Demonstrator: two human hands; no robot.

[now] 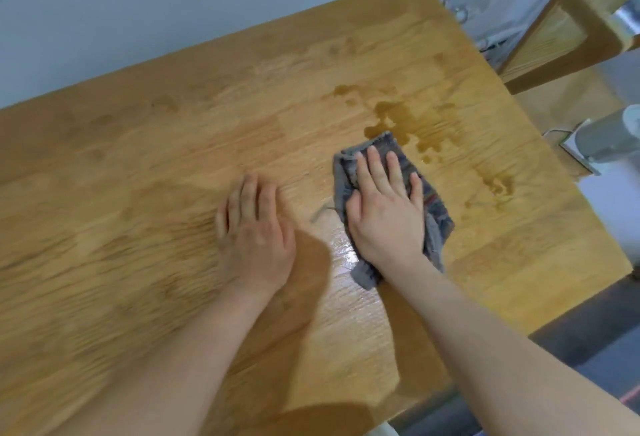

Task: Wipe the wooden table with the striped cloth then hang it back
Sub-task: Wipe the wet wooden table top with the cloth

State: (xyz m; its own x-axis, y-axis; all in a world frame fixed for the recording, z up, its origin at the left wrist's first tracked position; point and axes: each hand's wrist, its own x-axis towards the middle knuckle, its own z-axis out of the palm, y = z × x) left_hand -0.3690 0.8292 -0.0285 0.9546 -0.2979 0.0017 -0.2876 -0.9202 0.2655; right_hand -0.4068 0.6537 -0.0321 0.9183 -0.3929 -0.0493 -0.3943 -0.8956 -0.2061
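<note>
The head view has me looking down on a wooden counter [138, 158] that runs up to a pale wall [173, 3]. The right hand [384, 214] lies flat on the striped cloth [434, 207]. Its fingers [375, 165] are straight and slightly spread, pressing the cloth down rather than clutching it. The cloth is bunched grey fabric with faint coloured stripes, lying right of the counter's middle. I can see it past the fingertips, along the hand's right side and under the wrist. Its far end touches a dark wet patch [398, 117] that spreads toward the counter's right edge. The left hand [256, 228] rests palm down on bare wood just beside the cloth, not touching it. Its fingers are released, close together and holding nothing, and the hand is blurred. Past the counter's far right corner I make out light wooden furniture [571, 20]. Lower down is a grey object [602, 138] I cannot identify.
</note>
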